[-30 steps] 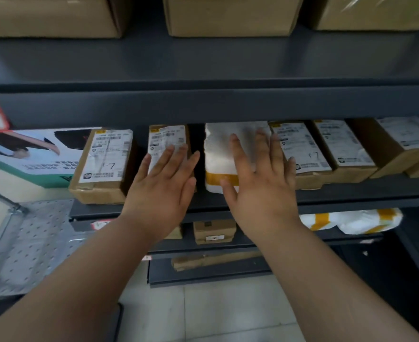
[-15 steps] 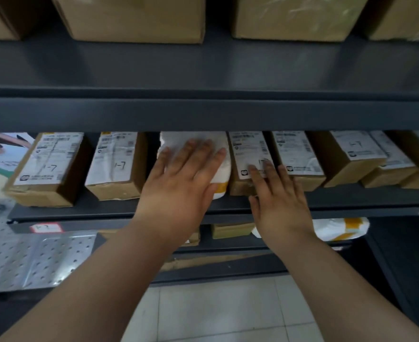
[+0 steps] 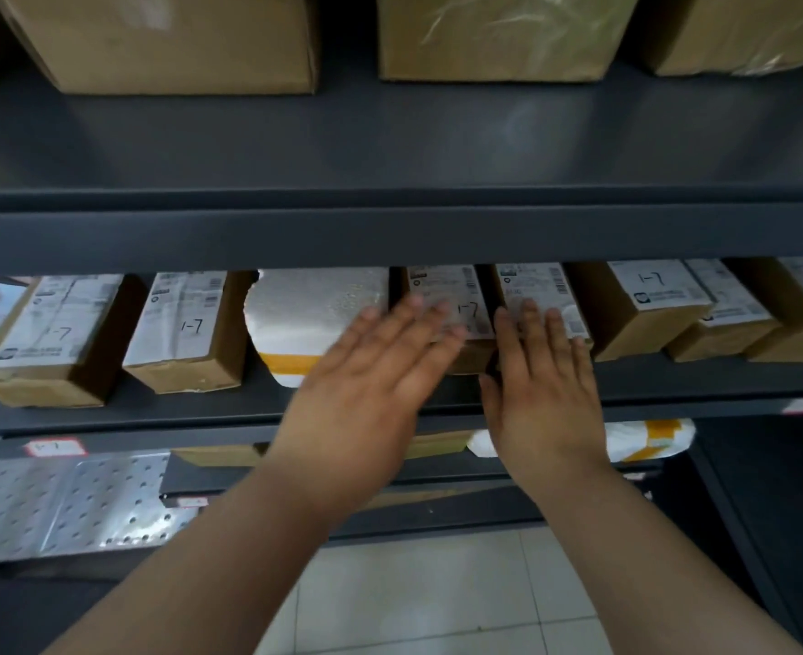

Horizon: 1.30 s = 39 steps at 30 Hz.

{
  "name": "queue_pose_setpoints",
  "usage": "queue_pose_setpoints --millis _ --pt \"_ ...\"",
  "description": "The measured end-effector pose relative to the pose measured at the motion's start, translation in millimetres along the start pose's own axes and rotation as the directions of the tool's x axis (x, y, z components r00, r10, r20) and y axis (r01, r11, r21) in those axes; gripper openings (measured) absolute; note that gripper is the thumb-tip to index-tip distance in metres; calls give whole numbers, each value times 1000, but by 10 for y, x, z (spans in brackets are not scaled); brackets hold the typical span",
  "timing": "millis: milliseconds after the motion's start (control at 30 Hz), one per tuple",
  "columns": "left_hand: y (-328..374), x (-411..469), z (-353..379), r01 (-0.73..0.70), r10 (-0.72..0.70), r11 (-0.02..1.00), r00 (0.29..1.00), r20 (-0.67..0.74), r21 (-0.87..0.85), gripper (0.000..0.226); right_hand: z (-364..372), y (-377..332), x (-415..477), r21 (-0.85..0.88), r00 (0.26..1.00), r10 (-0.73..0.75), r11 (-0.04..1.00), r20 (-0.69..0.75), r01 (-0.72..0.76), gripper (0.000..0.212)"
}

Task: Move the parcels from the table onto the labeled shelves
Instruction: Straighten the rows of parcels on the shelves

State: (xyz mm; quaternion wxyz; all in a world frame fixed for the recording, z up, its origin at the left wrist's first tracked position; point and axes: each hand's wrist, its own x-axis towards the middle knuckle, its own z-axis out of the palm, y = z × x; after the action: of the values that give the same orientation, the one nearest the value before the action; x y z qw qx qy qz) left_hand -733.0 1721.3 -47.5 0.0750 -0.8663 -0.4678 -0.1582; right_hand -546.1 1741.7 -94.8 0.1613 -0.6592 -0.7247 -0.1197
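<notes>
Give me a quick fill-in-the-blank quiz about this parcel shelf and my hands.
The white parcel carries a ___ stripe. Left of it on the shelf stand ___ brown boxes. The right hand rests on a labelled box, fingers ___, not curled.
Answers: yellow; two; straight.

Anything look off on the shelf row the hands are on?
Only the white parcel: a soft bag among brown boxes, its upper left edge ragged, possibly torn. The boxes sit in a fairly even row.
</notes>
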Motion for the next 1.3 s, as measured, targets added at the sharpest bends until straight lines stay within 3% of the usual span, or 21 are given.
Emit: queue_pose_setpoints --millis 67,167,267,467,633,767,867,1000,1133,1300 --pt "204 83 164 -31 33 999 996 85 -29 70 36 156 -1 -33 998 11 999 55 -9 61" --pt "423 231 405 74 -55 992 982 180 -100 68 81 280 5 -44 997 6 999 75 -3 55" --pt "496 346 603 192 -168 980 939 301 -54 73 86 292 -26 -79 1000 -8 997 9 9 56" --pt "555 437 639 197 -191 980 965 180 -17 66 106 327 -102 -51 1000 -1 999 -12 0 68" --pt "609 376 635 191 -191 981 960 204 17 65 40 349 -69 -41 1000 -14 999 5 15 64" --pt "669 461 582 219 -213 976 938 276 8 76 -201 585 -43 44 995 -57 997 -81 61 55" --pt "727 496 558 232 -238 971 921 308 57 71 -313 947 -21 85 995 1 996 -103 8 54" --pt "927 624 526 229 -228 973 957 177 17 72 -229 1352 96 74 999 -25 997 -27 27 54" --pt "1143 771 572 159 -177 984 917 357 80 76 -179 1478 177 30 992 -30 999 124 26 67" --pt "1221 872 654 219 -230 973 908 349 71 79 -243 1450 90 24 994 -14 1000 106 11 66"
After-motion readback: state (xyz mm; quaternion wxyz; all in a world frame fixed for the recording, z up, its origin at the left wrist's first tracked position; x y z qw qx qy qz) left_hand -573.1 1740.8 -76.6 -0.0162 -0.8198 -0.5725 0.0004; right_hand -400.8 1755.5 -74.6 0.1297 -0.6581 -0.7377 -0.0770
